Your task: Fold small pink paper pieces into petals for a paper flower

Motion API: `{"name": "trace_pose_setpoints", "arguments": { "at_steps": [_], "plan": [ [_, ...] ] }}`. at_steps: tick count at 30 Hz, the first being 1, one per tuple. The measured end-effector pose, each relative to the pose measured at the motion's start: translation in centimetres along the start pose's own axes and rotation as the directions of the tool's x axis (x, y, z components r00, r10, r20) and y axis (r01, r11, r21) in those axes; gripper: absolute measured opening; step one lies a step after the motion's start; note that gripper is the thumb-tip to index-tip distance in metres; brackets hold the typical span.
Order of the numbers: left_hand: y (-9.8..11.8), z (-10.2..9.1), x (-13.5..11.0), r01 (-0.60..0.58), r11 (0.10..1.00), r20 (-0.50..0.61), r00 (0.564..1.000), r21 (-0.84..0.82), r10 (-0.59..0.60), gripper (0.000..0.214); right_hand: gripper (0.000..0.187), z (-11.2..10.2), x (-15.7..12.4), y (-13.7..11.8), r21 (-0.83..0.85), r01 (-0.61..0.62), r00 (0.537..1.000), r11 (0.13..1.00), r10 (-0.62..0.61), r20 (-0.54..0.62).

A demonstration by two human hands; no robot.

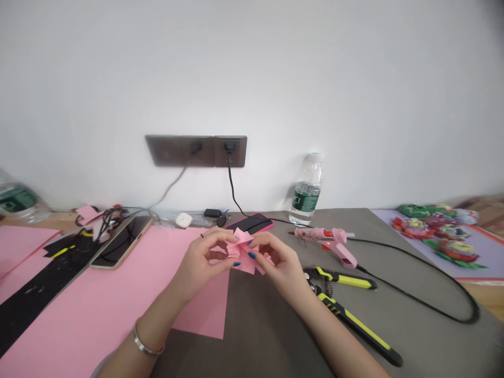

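Paper, pink and creased into a small many-flapped shape (pixel 243 251), sits up between the person's two hands, held above the grey tabletop (pixel 244 325) just off the right edge of a large pink sheet (pixel 200 310). From where I stand, neither hand is nearer to it: the left hand (pixel 205 254) pinches its left side and the right hand (pixel 280 262) its right, so the piece bridges the gap between them. I can't pick out one clear long axis; a flap stands up at the top and another slants down toward the person.

Both hands are closed on the paper by thumb and fingertips. The left wrist, ringed by a silver bracelet (pixel 140 340), comes in from the lower left, index finger arched over the top and thumb below. The right forearm slants in from the lower right, its blue-nailed thumb against the near face of the folds.

Behind the piece lies a phone in a pink case (pixel 260 222). To the right of the right hand, a pink glue gun (pixel 325 236) rests with its nozzle toward the hands, and nearer the person, yellow-and-black pliers (pixel 354 321) lie with handles spread, their head partly hidden by the right arm.
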State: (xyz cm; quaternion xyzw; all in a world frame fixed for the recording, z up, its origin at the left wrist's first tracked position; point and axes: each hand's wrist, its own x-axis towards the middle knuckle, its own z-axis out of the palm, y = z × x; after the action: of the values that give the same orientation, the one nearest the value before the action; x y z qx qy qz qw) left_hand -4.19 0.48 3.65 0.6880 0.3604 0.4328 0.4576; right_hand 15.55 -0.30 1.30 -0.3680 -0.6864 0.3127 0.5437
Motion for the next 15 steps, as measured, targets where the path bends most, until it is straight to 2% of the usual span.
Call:
{"name": "trace_pose_setpoints", "arguments": {
  "at_steps": [2,5,10,15],
  "plan": [
    [0.0,0.2,0.0,-0.010,0.999,0.016,1.000,-0.048,0.010,0.025,0.008,0.1,0.0,0.2,0.096,-0.030,0.999,0.995,0.032,-0.024],
    [-0.2,0.3,0.2,-0.009,0.995,0.026,1.000,-0.104,0.011,0.015,0.011,0.1,0.1,0.3,0.203,-0.052,0.998,0.978,0.060,-0.035],
    [-0.5,0.8,0.3,0.016,0.987,0.005,1.000,-0.161,-0.015,0.002,0.014,0.2,0.0,-0.2,0.242,-0.063,0.995,0.968,0.080,-0.058],
    [-0.7,1.7,0.1,0.077,0.951,-0.005,0.997,-0.299,-0.082,0.007,0.013,0.6,-0.2,-0.5,0.355,-0.126,0.980,0.926,0.172,-0.099]
  ]
}}
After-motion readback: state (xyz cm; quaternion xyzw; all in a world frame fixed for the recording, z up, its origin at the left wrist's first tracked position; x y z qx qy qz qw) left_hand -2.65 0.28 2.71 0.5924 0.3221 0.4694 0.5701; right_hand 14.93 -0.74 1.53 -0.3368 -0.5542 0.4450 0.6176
